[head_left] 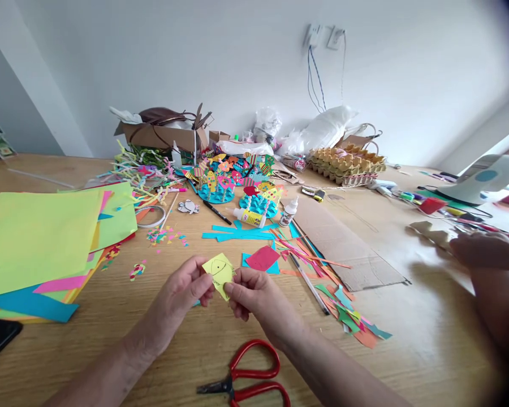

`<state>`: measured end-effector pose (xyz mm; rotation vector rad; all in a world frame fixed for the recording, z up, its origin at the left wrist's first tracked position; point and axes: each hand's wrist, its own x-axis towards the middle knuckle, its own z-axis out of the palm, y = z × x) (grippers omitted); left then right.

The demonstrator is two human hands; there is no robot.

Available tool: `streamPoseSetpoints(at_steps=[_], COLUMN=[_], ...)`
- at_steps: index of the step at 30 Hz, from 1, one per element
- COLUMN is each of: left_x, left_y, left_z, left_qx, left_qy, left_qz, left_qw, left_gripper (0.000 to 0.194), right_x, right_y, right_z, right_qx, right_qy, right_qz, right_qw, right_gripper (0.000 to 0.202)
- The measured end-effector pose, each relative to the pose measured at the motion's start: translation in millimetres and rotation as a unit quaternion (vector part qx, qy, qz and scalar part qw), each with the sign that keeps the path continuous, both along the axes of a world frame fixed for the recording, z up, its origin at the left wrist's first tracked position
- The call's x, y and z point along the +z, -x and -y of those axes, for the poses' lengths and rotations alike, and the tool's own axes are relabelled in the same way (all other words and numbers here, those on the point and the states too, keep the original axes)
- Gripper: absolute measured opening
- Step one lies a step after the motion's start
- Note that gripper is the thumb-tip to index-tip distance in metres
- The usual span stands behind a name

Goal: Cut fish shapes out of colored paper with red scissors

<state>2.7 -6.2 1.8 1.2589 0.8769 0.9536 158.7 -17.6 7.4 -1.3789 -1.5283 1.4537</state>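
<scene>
Above the worktop (182, 362), toward the middle of its near edge, you hold a yellow paper piece (218, 265) bearing an inked fish: your left hand (185, 291) pinches one side in its grip, your right hand (257, 294) the other. Red-handled scissors (229, 383) lie closer to that edge; egg cartons (348, 164) are stacked near the far edge.
</scene>
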Motion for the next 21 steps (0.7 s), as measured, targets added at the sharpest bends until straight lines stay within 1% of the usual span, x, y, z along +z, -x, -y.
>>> streamPoseSetpoints(at_steps=[1,4,6,7,8,9,10,11,12,14,15,17,19,21], left_x=[-1.5,-6.5,-8.1,-8.1,-7.7,-6.9,-6.1,-5.2,-4.4,-3.4,-3.2,-3.4,-4.1,-4.8], left_y=[-2,-4,-3,-1,0,2,3,4,5,5,5,4,4,4], left_z=[1,1,-1,-3,-4,-6,-7,-8,-9,-9,-9,-9,-9,-10], left_qx=[-0.001,0.026,0.044,0.056,0.067,0.077,0.083,0.085,0.084,0.080,0.080,0.086,0.095,0.098], left_qy=[0.002,0.013,0.030,0.038,0.045,0.050,0.052,0.053,0.053,0.050,0.048,0.042,0.039,0.039], left_qz=[-0.005,-0.015,-0.013,-0.009,-0.005,0.000,0.004,0.006,0.006,0.004,0.004,0.004,0.004,-0.001], left_qw=[1.000,0.999,0.998,0.998,0.997,0.996,0.995,0.995,0.995,0.996,0.996,0.995,0.995,0.994], left_gripper=[0.022,0.018,0.016,0.015,0.015,0.015,0.016,0.016,0.016,0.015,0.014,0.013,0.013,0.013], right_x=[-1.5,-2.0,-0.4,-0.2,-1.2,-3.9,-8.4,-14.6,-22.0,-38.0,-45.0,-54.4,-57.5,-56.8], right_y=[4,10,5,1,-4,-10,-15,-21,-25,-31,-33,-36,-38,-42], right_z=[1,8,18,25,32,40,48,56,63,73,76,80,81,81], right_qx=[-0.004,0.005,0.015,0.030,0.049,0.092,0.142,0.171,0.182,0.181,0.179,0.172,0.179,0.189], right_qy=[0.004,0.012,-0.024,-0.096,-0.159,-0.195,-0.215,-0.235,-0.268,-0.361,-0.401,-0.442,-0.454,-0.453], right_qz=[-0.006,-0.015,0.036,0.135,0.257,0.360,0.432,0.476,0.502,0.513,0.509,0.505,0.498,0.494], right_qw=[1.000,1.000,0.999,0.986,0.952,0.908,0.865,0.830,0.802,0.758,0.740,0.721,0.717,0.717], right_gripper=[0.021,0.018,0.012,0.009,0.007,0.007,0.011,0.017,0.020,0.017,0.018,0.019,0.020,0.021])
